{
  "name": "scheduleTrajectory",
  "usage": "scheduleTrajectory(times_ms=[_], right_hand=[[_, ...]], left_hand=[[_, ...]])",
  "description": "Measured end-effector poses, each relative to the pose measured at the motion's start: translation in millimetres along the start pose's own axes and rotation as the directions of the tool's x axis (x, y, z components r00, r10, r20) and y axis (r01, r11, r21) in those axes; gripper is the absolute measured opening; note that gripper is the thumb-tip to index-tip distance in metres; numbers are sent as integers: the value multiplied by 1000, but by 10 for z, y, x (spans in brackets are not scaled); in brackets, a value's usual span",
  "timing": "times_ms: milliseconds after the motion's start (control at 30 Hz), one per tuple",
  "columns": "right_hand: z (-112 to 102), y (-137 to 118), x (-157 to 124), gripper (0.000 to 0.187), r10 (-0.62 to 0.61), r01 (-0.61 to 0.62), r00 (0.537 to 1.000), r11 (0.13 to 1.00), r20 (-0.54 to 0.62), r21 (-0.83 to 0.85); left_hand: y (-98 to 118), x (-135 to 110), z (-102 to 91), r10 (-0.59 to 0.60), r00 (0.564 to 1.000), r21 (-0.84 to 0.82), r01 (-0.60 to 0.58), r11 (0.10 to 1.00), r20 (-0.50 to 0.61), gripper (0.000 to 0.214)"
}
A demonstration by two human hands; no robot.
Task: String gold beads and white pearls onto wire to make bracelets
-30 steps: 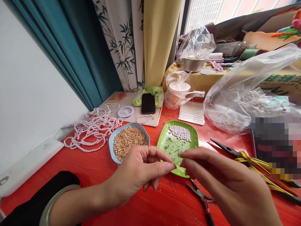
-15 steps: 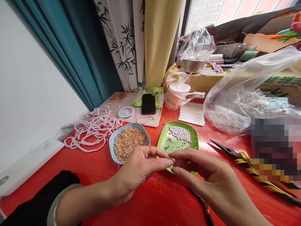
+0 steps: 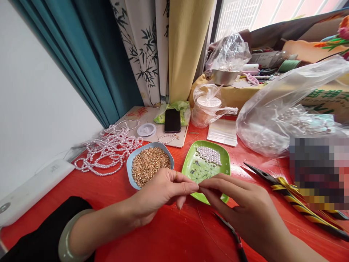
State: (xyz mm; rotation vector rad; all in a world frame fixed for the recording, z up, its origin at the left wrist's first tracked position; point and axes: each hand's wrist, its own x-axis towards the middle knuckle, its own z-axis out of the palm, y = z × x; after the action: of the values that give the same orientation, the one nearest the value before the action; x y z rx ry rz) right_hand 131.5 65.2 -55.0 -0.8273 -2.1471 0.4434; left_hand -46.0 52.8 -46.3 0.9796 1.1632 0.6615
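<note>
My left hand point(image 3: 163, 191) and my right hand point(image 3: 242, 202) meet at the fingertips over the near edge of a green tray point(image 3: 187, 168). Both pinch thumb against forefinger; whatever lies between the tips is hidden or too small to name. A thin thread point(image 3: 203, 222) runs on the red table just below them. White pearl beads point(image 3: 208, 155) lie grouped in the tray's far part. Left of it, a blue bowl point(image 3: 129, 171) holds gold beads point(image 3: 149, 163). Dark-tipped pliers point(image 3: 231, 233) lie partly under my right hand.
Strings of pearl beads point(image 3: 109, 149) are heaped at left, near a white power strip point(image 3: 35, 187). A phone point(image 3: 172, 120) and a white spool point(image 3: 146, 129) sit behind the bowl. Yellow-and-black-handled pliers point(image 3: 294, 200) and a large plastic bag point(image 3: 261, 120) occupy the right.
The fingertips have come closer together, and the small piece between them no longer shows. My right fingers have straightened and lie flatter. A left lower finger now hangs into view.
</note>
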Motion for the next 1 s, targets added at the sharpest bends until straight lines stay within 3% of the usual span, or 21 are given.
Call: scheduleTrajectory(times_ms=[100,200,400,567,667,733,800,867,933,1000], right_hand=[[-17,103,21,16,106,-102,993,992,47,-78],[-5,220,25,18,195,-155,962,967,193,-204],[73,292,-43,23,181,-76,910,957,373,-280],[9,267,-50,27,155,-20,879,957,450,-291],[-66,254,-23,31,117,22,862,963,494,-267],[-107,238,9,31,83,32,892,969,444,-244],[-139,196,51,27,72,-8,951,978,300,-209],[-164,117,93,23,122,-105,981,988,151,-114],[-182,5,124,25,218,-225,970,972,106,62],[-185,-114,135,28,287,-319,944,916,160,242]], left_hand=[[74,12,-51,21,1000,82,-19,996,-24,17],[157,8,-118,119,991,174,-105,979,-69,14],[200,-45,-187,256,960,466,-177,867,-112,15],[202,-83,-195,472,879,588,-349,729,-63,10],[228,-114,-206,530,842,645,-352,678,-97,9],[251,-139,-201,557,822,657,-356,665,-118,9],[268,-166,-175,574,808,625,-383,680,-130,9],[270,-191,-131,563,814,551,-409,727,-139,7],[252,-215,-77,517,847,455,-413,789,-127,6],[221,-236,-28,464,882,371,-403,837,-88,6]])
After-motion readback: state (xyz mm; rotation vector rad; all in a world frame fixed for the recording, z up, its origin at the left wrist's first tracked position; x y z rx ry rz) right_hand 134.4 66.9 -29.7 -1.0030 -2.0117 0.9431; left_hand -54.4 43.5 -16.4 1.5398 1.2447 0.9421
